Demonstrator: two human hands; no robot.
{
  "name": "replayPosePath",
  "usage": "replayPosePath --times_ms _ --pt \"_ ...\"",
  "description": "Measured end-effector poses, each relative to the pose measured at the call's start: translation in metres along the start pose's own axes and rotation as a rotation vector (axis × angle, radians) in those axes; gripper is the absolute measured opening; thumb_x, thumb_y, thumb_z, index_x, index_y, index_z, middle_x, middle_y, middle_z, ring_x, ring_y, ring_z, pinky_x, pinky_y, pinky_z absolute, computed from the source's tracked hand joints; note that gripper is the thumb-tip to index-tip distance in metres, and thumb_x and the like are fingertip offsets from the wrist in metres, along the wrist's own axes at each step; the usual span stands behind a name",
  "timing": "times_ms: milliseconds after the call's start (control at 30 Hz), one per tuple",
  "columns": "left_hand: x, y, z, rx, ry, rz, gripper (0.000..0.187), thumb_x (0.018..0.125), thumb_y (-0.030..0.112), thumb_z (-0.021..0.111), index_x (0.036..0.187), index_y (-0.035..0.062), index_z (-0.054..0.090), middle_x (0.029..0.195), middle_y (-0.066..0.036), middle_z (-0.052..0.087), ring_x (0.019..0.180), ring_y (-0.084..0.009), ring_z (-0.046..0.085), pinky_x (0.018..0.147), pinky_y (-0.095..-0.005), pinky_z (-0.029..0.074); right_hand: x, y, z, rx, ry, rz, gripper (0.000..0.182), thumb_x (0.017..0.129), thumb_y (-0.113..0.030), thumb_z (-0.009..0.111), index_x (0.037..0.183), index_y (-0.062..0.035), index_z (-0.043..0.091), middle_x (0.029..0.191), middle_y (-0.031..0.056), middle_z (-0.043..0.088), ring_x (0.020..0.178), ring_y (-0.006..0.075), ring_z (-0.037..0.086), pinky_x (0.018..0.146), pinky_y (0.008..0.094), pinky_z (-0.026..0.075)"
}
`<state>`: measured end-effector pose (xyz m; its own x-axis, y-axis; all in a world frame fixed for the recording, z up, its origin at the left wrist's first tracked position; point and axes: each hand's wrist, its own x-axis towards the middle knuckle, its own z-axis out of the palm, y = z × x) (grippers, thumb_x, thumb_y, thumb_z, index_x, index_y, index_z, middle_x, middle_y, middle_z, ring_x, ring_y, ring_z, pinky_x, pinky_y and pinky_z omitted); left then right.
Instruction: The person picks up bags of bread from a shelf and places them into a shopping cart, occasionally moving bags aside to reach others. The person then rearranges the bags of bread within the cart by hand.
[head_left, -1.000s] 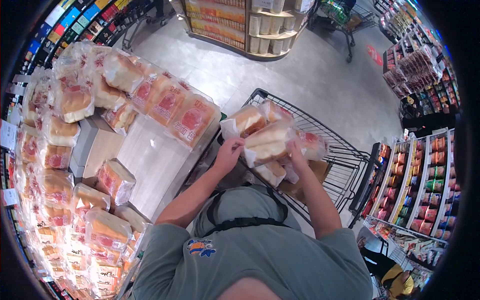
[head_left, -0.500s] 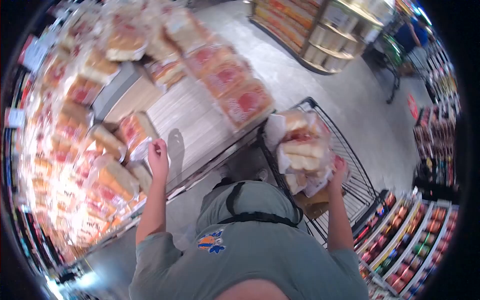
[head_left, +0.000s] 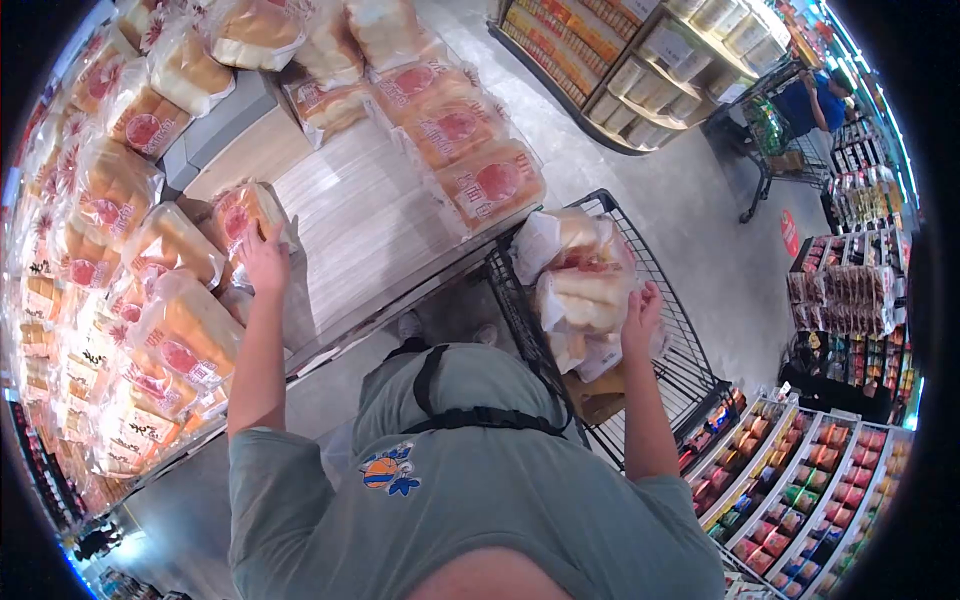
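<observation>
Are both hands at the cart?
No, the left hand is at a loaf on the display, while only the right hand is at the cart.

The display table (head_left: 350, 205) has a pale wood-grain top. Bagged loaves (head_left: 490, 188) line one edge, a grey block (head_left: 222, 128) stands among others, and more bread (head_left: 185, 325) crowds the left side. The wire shopping cart (head_left: 687, 350) carries heaped bags of bread (head_left: 585, 298). A rounded shelf unit (head_left: 640, 72) stands on the grey floor (head_left: 715, 235).
</observation>
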<state>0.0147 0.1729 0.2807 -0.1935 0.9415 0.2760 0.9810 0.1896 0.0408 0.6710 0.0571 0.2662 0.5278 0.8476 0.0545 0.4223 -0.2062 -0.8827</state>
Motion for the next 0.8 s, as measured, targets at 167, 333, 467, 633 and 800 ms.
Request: replayPosePath --times_ms 167,333,467,633,800 --pt "0.006 -0.016 -0.001 -0.010 0.103 0.059 0.018 0.073 0.012 0.071 0.091 0.0142 0.072 0.130 -0.022 0.052 0.116 -0.0372 0.053 0.099 -0.0444 0.042 -0.011 -0.011 0.004 -0.324 0.051 -0.206 0.045 0.092 -0.025 0.059 0.126 0.0015 0.047 0.120 0.0191 0.050 0.113 0.0332 0.048 0.101 0.0417 0.035" --pt "0.001 -0.007 -0.014 -0.174 0.105 0.059 0.012 0.084 0.016 0.064 0.090 0.0064 0.068 0.131 -0.026 0.052 0.117 -0.0394 0.052 0.100 -0.0470 0.039 -0.018 -0.019 -0.005 -0.306 0.116 -0.216 0.041 0.091 -0.022 0.059 0.123 0.0010 0.049 0.119 0.0182 0.051 0.114 0.0331 0.045 0.101 0.0428 0.034" --pt "-0.014 0.009 -0.049 -0.634 0.196 -0.172 0.014 0.092 0.014 0.058 0.093 0.0004 0.062 0.124 -0.026 0.057 0.106 -0.0334 0.060 0.092 -0.0368 0.045 -0.024 -0.031 -0.005 -0.386 0.050 -0.243 0.035 0.091 -0.020 0.058 0.119 -0.0005 0.050 0.115 0.0189 0.051 0.111 0.0330 0.046 0.100 0.0432 0.034" --pt "-0.035 0.008 -0.064 -1.154 0.227 -0.381 0.013 0.098 0.011 0.049 0.098 -0.0004 0.056 0.123 -0.015 0.061 0.099 -0.0179 0.059 0.090 -0.0319 0.046 -0.037 -0.019 -0.014 -0.445 0.104 -0.378 0.031 0.089 -0.017 0.058 0.115 -0.0004 0.051 0.111 0.0184 0.049 0.110 0.0335 0.045 0.098 0.0430 0.035" --pt "-0.035 0.058 -0.146 -1.434 0.047 -0.227 0.011 0.101 0.014 0.045 0.103 0.0049 0.051 0.130 -0.016 0.057 0.108 -0.0193 0.056 0.093 -0.0320 0.047 -0.034 -0.010 -0.022 -0.385 0.170 -0.349 0.028 0.090 -0.017 0.058 0.113 -0.0015 0.052 0.111 0.0156 0.052 0.105 0.0299 0.049 0.095 0.0393 0.038"
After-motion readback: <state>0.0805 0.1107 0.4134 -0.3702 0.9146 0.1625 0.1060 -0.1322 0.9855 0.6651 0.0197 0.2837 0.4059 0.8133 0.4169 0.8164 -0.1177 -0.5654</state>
